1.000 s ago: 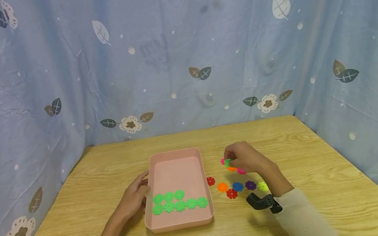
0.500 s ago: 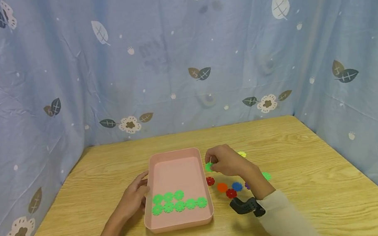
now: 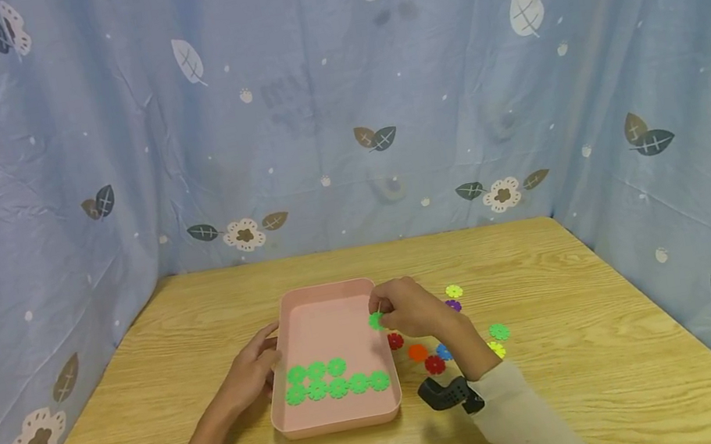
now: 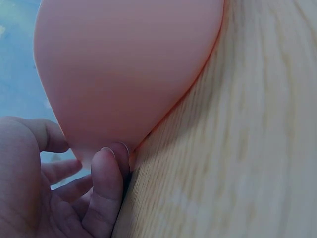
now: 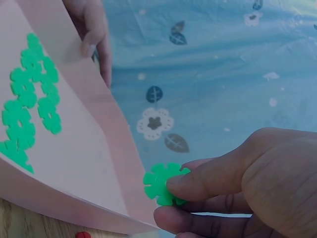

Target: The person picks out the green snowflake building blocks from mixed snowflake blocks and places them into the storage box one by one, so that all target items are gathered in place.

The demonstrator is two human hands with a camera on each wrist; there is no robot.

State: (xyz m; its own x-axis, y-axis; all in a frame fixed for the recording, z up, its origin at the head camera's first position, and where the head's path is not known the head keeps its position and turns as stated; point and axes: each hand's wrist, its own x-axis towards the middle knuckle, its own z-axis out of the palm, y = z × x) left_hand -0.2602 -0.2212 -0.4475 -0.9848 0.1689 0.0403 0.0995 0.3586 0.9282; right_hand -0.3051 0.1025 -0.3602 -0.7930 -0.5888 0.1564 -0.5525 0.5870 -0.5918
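Observation:
A pink tray [image 3: 338, 422] lies on the table, with several green snowflake discs [image 3: 338, 388] in two rows at its near end. My left hand [image 3: 253, 369] holds the tray's left wall, thumb at the rim; in the left wrist view its fingers [image 4: 105, 173] curl against the outer side. Above the tray's right rim, my right hand [image 3: 406, 307] pinches a green snowflake disc [image 5: 159, 183] between thumb and fingers. Part of this disc is covered by the thumb.
Right of the tray lie loose discs: red [image 3: 435, 364], orange [image 3: 417, 353], blue [image 3: 444, 351], purple [image 3: 454, 306], yellow [image 3: 454, 291] and green [image 3: 499, 331]. My right forearm overlaps this group. A blue patterned curtain [image 3: 334, 99] surrounds the wooden table [image 3: 637, 363].
My right hand has moved left from the loose discs to the tray's right rim, carrying the green snowflake disc. The left hand and the tray have stayed in place.

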